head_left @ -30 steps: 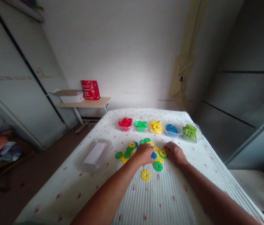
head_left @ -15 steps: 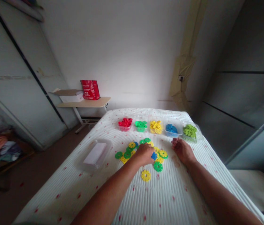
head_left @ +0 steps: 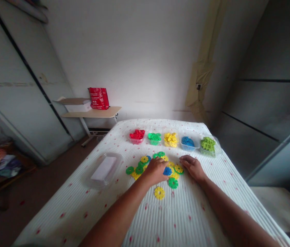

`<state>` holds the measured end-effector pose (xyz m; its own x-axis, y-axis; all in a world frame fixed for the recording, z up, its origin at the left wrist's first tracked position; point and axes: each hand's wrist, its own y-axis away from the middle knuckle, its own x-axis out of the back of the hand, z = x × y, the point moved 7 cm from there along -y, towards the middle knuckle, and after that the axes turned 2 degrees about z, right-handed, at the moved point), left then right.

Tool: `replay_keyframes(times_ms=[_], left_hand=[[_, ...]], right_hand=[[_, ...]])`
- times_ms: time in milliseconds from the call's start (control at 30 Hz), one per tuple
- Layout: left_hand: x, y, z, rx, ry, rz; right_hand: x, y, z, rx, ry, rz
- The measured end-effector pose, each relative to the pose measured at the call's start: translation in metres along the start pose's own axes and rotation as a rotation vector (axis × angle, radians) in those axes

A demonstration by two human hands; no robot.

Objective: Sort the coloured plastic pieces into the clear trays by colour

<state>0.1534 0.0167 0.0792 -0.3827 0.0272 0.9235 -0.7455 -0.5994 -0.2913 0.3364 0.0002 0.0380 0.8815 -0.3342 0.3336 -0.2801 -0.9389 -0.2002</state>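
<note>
My left hand [head_left: 157, 171] is over a loose pile of flat notched plastic discs, its fingers curled round the edge of a blue disc [head_left: 167, 171]. My right hand [head_left: 194, 167] is low over the cloth at the pile's right side, fingers stretched toward it, with nothing visible in them. Beside that hand are a yellow disc [head_left: 178, 168] and a green disc [head_left: 173, 183]. A single yellow disc [head_left: 159, 193] lies apart, nearer to me. My left hand hides part of the pile.
Behind the pile stand clear tubs of red pieces [head_left: 137, 135], green pieces [head_left: 154, 137], yellow pieces [head_left: 170, 139], blue pieces [head_left: 188, 141] and lime-green pieces [head_left: 208, 144]. A clear plastic container [head_left: 119, 161] with a white label lies at left. A red bag [head_left: 99, 98] sits on a side table.
My right hand has moved left, from near the blue tub to the pile's right edge. The blue disc at my left hand has turned flatter to view and shifted slightly left.
</note>
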Motion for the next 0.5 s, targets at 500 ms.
replay_keyframes(times_ms=[500], left_hand=[[0.041,0.086,-0.097,0.405,0.068,0.466]], right_hand=[[-0.073,0.038,-0.075,0.552,0.771,-0.361]])
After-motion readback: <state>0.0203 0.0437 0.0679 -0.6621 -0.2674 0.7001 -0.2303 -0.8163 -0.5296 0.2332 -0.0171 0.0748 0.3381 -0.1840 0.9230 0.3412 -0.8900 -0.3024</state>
